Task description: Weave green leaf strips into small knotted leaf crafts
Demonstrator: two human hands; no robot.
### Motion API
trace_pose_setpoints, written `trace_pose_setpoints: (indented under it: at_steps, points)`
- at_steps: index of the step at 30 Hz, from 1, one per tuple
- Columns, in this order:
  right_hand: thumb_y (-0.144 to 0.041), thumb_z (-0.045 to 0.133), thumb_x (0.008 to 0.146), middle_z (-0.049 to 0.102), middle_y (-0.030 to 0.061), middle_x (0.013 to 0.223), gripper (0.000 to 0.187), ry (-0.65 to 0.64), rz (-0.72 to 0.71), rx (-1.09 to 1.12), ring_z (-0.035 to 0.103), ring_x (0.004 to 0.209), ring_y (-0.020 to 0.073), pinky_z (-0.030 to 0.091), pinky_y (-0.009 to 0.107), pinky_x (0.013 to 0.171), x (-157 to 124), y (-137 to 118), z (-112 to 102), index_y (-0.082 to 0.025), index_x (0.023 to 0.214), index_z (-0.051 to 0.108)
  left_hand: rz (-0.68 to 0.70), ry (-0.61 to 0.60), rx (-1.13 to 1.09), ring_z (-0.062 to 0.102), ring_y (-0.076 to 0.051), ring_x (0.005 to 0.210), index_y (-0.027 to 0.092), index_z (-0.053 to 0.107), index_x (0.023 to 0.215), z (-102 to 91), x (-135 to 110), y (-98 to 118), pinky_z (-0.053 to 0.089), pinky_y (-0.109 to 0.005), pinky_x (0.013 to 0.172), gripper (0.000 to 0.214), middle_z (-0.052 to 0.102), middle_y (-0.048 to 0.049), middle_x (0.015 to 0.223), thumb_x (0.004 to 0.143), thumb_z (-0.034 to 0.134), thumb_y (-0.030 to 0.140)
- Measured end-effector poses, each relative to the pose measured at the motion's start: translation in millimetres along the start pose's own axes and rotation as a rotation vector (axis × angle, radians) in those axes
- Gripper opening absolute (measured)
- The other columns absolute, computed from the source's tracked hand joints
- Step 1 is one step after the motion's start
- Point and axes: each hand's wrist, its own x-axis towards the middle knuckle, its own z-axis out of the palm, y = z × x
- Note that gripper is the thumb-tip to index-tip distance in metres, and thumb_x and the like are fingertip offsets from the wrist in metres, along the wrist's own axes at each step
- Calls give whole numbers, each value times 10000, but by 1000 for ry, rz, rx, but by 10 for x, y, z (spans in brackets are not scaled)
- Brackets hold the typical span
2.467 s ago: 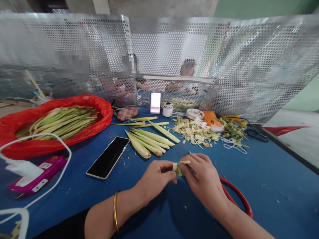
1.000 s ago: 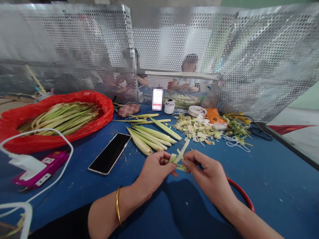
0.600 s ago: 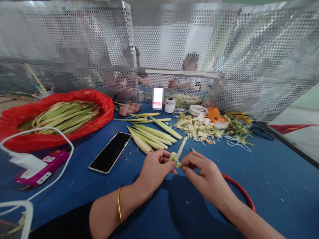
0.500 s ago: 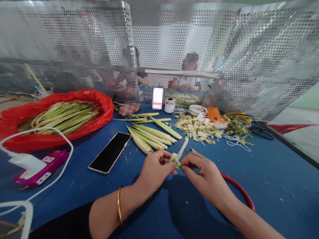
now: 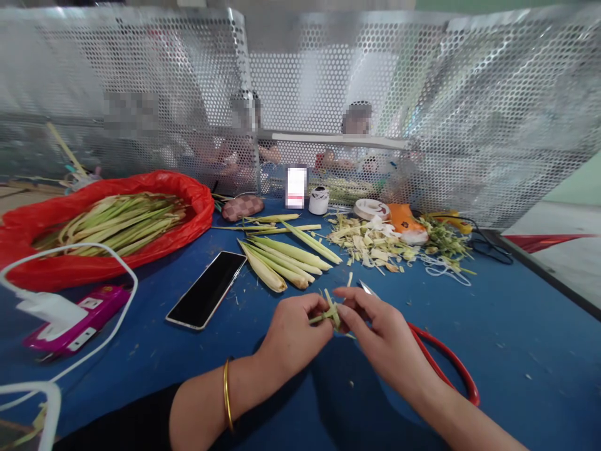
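Your left hand (image 5: 295, 332) pinches a small folded piece of green leaf strips (image 5: 332, 313) between thumb and fingers, and the thumb and forefinger of your right hand (image 5: 385, 326) press together on its other side. The piece is held up over the middle of the blue desk (image 5: 516, 338), clear of the surface. Strips cross at its centre, and a few ends stick out; the part behind your fingertips is hidden, so you cannot tell how tightly it is bound. Judging by those loose ends, the folding is begun but this piece is not finished.

Plenty of material looks unworked. Pale leaf stalks (image 5: 291, 260) lie just beyond your hands, fanned toward the far edge, and the red bag (image 5: 201, 210) at the far left corner holds a thick bundle of long leaves (image 5: 122, 222). A heap of scraps (image 5: 370, 241) near the far edge, right of the stalks, suggests that a fair amount of trimming is done. No finished piece can be made out on the desk.

The red-handled scissors (image 5: 454, 358) lie beneath your right hand and wrist, blade tip toward the far edge, handles toward the right edge; neither hand appears to grip them.
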Motion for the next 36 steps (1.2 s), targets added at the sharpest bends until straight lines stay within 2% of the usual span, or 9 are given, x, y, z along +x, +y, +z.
trace_pose_setpoints:
  at_steps: [3,8,10,14,20,23,28,32,36]
  points:
    - [-333,513,896,619,19,740,208,-22,-20,-66,585,684,165,434,259,606,15,5,-26,-216,827,671,78,-23,90,478,-106,577,181,598,622,1,-31,-4,322,-221,551,102,553,47,579,706,540,177]
    - [-240,588,824,521,-21,642,149,9,-26,-85,491,596,134,366,239,542,31,13,-51,-209,683,621,122,-94,156,409,-94,549,183,543,592,34,-71,-52,273,-227,533,117,465,62,545,693,502,140]
    - [-239,579,833,537,-21,654,158,60,-40,-34,496,615,137,376,242,562,41,7,-67,-207,679,593,89,-166,100,455,-105,568,184,575,628,39,-65,-64,302,-224,549,108,502,52,567,695,501,144]
    - [-262,566,859,571,-5,736,167,257,-107,4,520,717,157,399,274,678,68,14,-87,-210,702,547,-27,-348,-97,561,-136,587,174,612,675,13,-26,-57,385,-227,584,124,566,24,588,725,498,175]
    - [-278,570,843,584,3,766,149,360,-68,0,521,747,168,390,290,711,109,105,-70,-210,712,552,-65,-486,-253,589,-139,571,157,586,649,-58,19,-7,415,-235,600,161,556,20,568,772,532,246]
    - [-310,581,826,571,-6,721,158,368,23,28,500,689,159,384,280,661,142,157,-78,-204,711,566,-83,-535,-301,599,-133,559,159,572,644,-74,16,18,426,-234,605,172,550,26,563,777,544,266]
    - [-350,598,811,561,-17,666,183,316,140,91,468,618,142,373,267,600,177,213,-86,-190,722,587,-127,-525,-346,603,-137,541,153,648,722,-68,-16,41,449,-247,613,210,584,15,585,757,610,357]
    - [-322,588,817,573,-9,693,164,308,89,104,486,644,146,391,269,626,170,206,-40,-192,718,577,-161,-543,-329,592,-132,508,156,671,698,-48,-42,26,425,-237,580,296,581,20,537,739,648,449]
    - [-302,561,836,586,-1,722,168,301,16,75,530,696,158,412,270,665,176,196,-24,-196,707,571,-242,-559,-406,585,-130,503,144,681,665,-29,-49,32,448,-249,600,299,606,5,523,686,703,442]
